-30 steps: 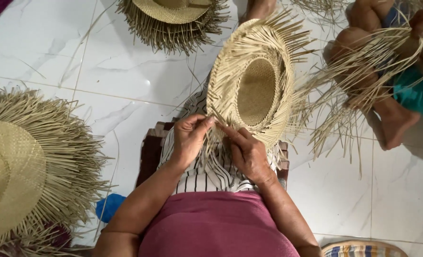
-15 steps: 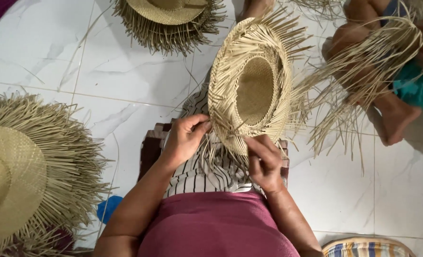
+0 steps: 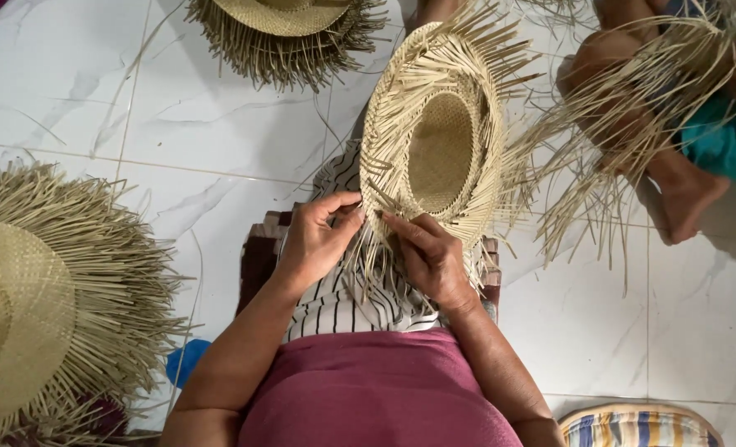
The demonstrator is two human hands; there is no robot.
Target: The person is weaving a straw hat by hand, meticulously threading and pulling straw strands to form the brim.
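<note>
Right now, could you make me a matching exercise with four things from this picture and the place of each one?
Things:
1. half-woven straw hat
2. finished-crown hat with loose fringe
3. striped cushion
4. blue object

Places:
A. bottom right corner, on the floor
B. left edge, on the floor
C. between left hand and right hand, over the lap
D. beside the left forearm, partly hidden

Pairs: 1-C, 2-B, 3-A, 4-D

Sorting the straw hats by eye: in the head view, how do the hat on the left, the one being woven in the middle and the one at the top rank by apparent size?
1. Left hat, though cropped.
2. Middle hat, at the left hand and right hand.
3. Top hat, mostly out of frame, so unsure.
</note>
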